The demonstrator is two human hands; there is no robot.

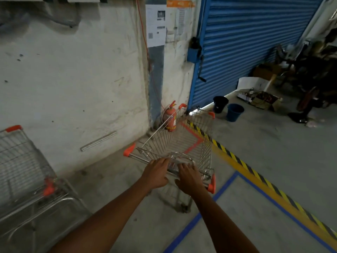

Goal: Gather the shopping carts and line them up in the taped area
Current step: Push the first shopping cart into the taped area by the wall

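Gripping the handle bar of a wire cart (pixel 175 143), the left hand (pixel 156 173) and right hand (pixel 189 178) sit side by side, fingers curled over it — the cart stands near the wall, just left of blue tape (pixel 206 207); a second cart (pixel 27 170) waits far left, an extinguisher (pixel 170 117) ahead

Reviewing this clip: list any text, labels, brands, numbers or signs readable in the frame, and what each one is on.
No text here can be read.
White paper notice on the wall: print and a QR-like square, too blurred.
Orange-topped sheet beside it: lines too small.
Fire extinguisher label: pale patch, illegible.
Shopping cart gripped by both hands: no visible branding.
Second cart at left: none visible.
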